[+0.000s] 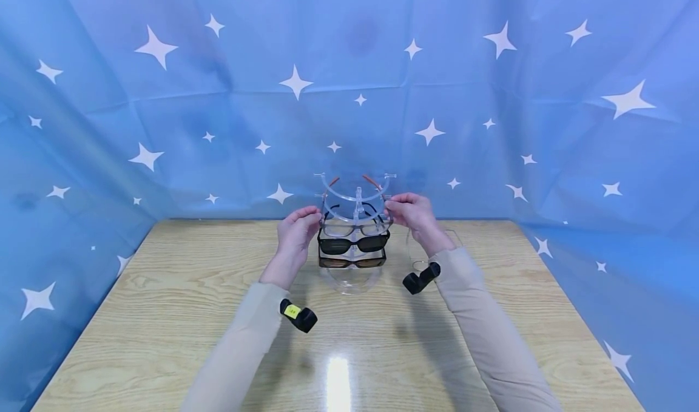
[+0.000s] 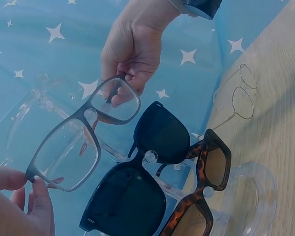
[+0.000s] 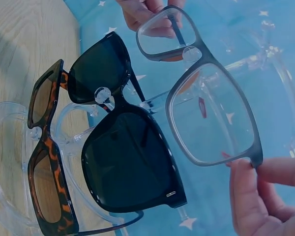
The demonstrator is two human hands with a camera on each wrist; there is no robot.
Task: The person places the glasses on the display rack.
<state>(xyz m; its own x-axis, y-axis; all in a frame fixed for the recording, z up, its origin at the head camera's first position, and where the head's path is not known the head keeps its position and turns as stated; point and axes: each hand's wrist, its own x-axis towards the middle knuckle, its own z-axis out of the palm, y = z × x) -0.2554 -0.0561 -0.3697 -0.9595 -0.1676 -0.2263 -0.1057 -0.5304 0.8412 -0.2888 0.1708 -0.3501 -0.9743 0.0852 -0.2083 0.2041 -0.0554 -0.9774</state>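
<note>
Grey-framed eyeglasses point(image 3: 214, 115) with clear lenses and reddish temple tips sit at a tier of a clear plastic glasses stand point(image 1: 349, 289). My left hand point(image 1: 297, 233) pinches the left outer corner of their frame between thumb and fingers. At the opposite corner my right hand point(image 1: 412, 213) grips the frame and temple. Both wrist views show a clear peg of the stand at the bridge. Black sunglasses point(image 2: 125, 196) hang one tier lower, and tortoiseshell sunglasses point(image 2: 202, 189) with brown lenses below those. Neither hand touches the lower pairs.
Thin wire-rimmed glasses point(image 2: 243, 102) lie on the wooden table point(image 1: 191, 315), right of the stand. The stand's upper curved arms point(image 1: 357, 198) rise above the grey eyeglasses. A blue curtain point(image 1: 360, 127) with white stars hangs behind and at both sides.
</note>
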